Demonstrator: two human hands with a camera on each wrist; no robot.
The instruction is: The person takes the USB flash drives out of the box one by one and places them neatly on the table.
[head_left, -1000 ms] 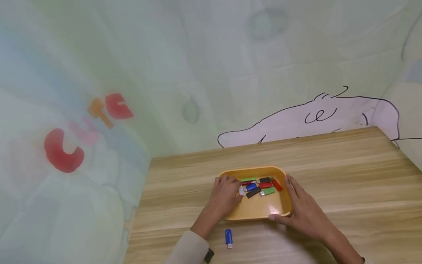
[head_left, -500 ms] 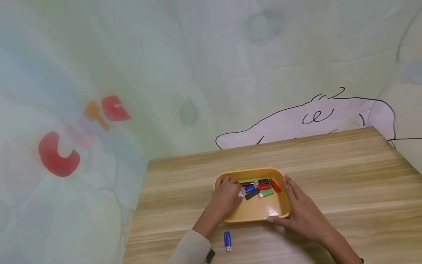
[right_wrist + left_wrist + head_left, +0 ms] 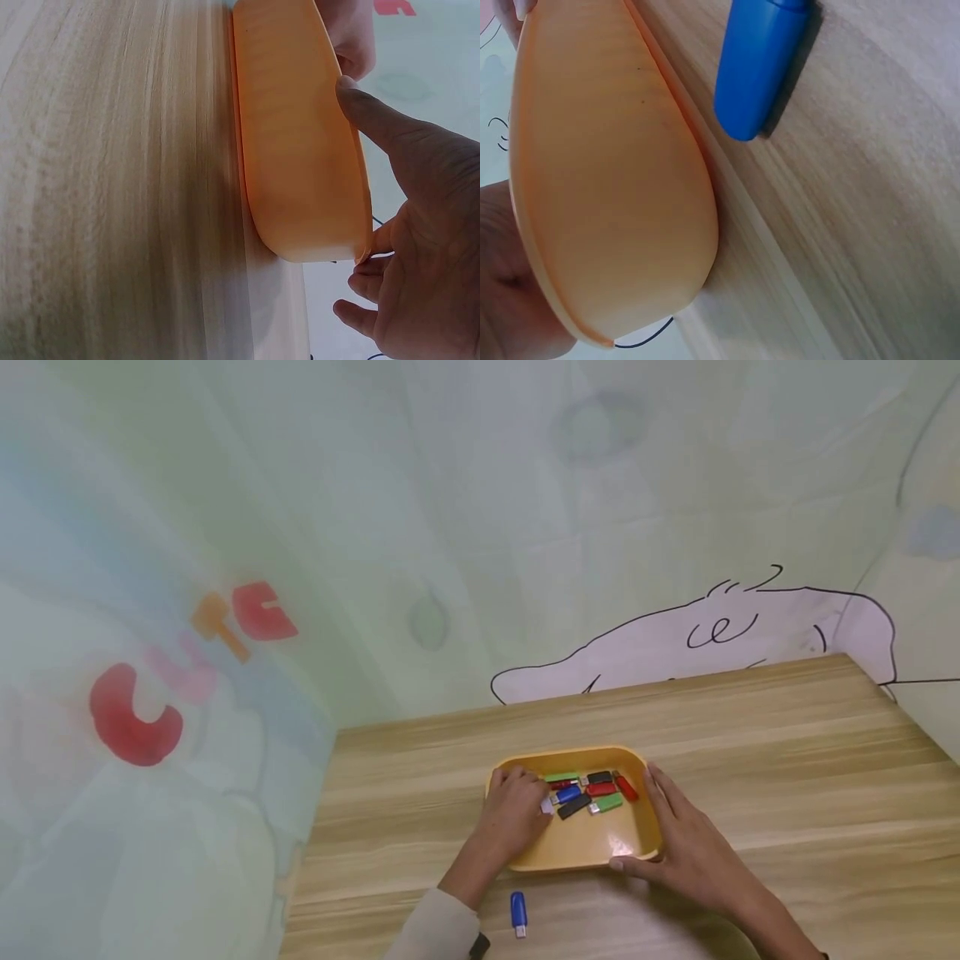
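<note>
On my head feed the yellow tray (image 3: 570,850) sits on the bench (image 3: 765,735), holding a loose cluster of green, red, black and blue USB sticks (image 3: 600,790). I have the left hand (image 3: 512,810) reaching in at the tray's left end, its fingers bent downward; a white piece (image 3: 547,807) shows right beside it, though I can't tell whether it's gripped. The right hand (image 3: 693,852) grips the near right corner, thumb on the near rim. Just in front, a lone blue stick (image 3: 518,912) lies on the bench. Behind rises a pale printed backdrop (image 3: 465,527).
</note>
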